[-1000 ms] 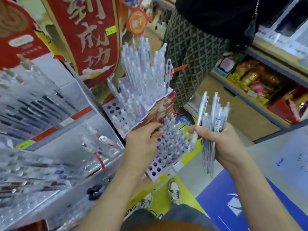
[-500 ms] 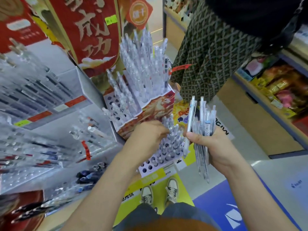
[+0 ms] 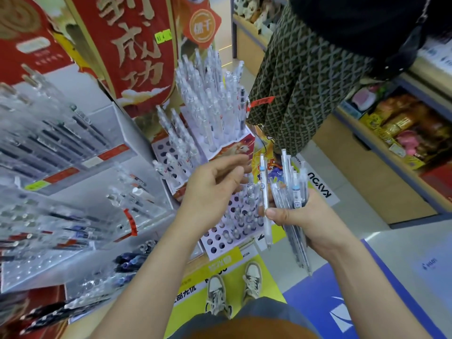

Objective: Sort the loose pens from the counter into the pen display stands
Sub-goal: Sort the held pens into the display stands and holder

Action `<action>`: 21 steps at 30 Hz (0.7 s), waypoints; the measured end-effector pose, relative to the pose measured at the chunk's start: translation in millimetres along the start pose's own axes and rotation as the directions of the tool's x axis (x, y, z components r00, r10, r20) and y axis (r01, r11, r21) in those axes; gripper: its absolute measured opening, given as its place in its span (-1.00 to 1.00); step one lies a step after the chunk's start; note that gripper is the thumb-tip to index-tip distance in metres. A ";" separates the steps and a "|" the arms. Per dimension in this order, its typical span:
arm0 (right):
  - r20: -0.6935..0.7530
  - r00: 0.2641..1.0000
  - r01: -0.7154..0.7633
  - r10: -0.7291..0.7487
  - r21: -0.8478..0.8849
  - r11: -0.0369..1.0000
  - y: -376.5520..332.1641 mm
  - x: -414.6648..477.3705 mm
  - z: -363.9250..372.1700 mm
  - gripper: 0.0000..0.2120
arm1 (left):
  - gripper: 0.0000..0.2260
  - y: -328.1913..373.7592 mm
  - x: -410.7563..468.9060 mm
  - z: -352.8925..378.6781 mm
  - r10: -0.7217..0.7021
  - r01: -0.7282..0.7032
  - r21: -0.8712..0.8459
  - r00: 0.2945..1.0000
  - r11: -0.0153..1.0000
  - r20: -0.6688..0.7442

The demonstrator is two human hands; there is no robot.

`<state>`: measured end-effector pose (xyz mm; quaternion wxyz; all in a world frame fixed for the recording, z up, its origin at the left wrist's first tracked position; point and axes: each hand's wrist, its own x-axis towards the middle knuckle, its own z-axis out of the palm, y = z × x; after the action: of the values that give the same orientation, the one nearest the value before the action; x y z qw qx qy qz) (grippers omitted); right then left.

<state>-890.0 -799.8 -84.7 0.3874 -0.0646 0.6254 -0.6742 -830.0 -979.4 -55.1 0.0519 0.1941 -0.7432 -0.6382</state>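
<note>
While right hand [image 3: 305, 220] grips slim clear pens [image 3: 296, 192], left hand [image 3: 212, 189] hovers.

Bunch of clear pens [image 3: 296, 192], upright, just right of tiered white display stand [image 3: 208, 238].

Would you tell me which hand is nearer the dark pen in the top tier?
Left: left hand is below the dark pen; right hand, holding pens, is farther down-right.

Blurry pen racks [image 3: 56, 148] at left
</note>
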 end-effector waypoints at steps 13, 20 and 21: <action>0.194 0.980 -0.047 0.043 0.016 0.999 -3.7 -3.4 -0.4 -0.82 | -0.87 13.3 3.2 -7.2 0.017 0.015 -0.215 0.989 0.976 0.149; -0.171 0.982 -0.027 0.081 0.300 0.954 -7.8 7.1 -17.8 -0.77 | -0.88 19.4 -6.5 -25.8 0.238 -0.244 -0.001 0.949 0.970 -0.206; -0.208 0.975 -0.015 0.084 0.314 0.949 -8.6 8.4 -18.3 -0.74 | -0.88 16.4 -6.7 -25.1 0.235 -0.234 0.033 0.950 0.972 -0.204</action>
<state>-910.0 -791.1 -84.2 0.3387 0.0874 0.5520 -0.7569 -819.3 -998.6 -33.6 0.2033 0.1698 -0.7541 -0.6009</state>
